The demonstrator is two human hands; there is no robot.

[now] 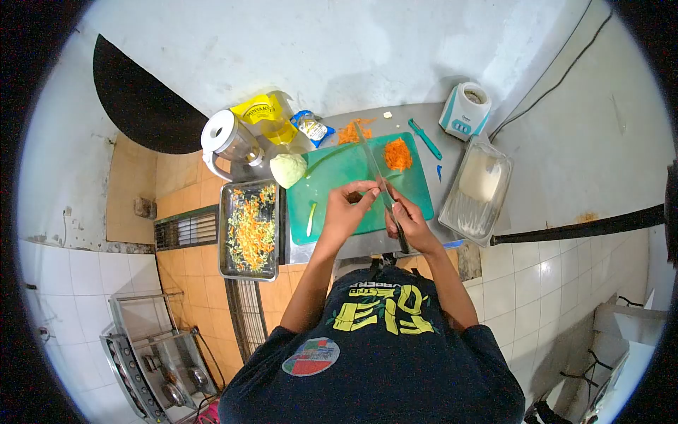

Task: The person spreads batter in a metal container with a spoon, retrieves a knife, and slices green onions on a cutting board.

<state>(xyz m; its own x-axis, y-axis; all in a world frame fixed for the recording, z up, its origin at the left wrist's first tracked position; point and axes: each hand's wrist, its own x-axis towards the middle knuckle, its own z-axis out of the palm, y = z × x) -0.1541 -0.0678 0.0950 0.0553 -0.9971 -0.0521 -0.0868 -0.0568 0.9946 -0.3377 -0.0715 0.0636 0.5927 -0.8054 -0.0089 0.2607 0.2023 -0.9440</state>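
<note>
My right hand [411, 225] is closed round the handle of a long knife [369, 153], whose blade points away from me over the green cutting board [335, 198]. My left hand [347, 212] is closed, thumb and index finger pinched together at the blade near the handle. Whether they grip the blade or a small scrap, I cannot make out. Shredded carrot [397, 155] lies in a heap on the board's right side, with more orange shreds [352, 132] at its far edge. A pale cabbage piece [288, 170] sits at the left edge, and a thin green-white strip [311, 220] lies nearby.
Left of the board stands a black-rimmed tray [223, 230] of mixed shredded vegetables. Behind are a blender jug [229, 140], a yellow pouch [263, 114] and a blue packet [311, 128]. At right are a teal-handled tool [425, 139], a blender base [466, 111] and a clear plastic container [477, 189].
</note>
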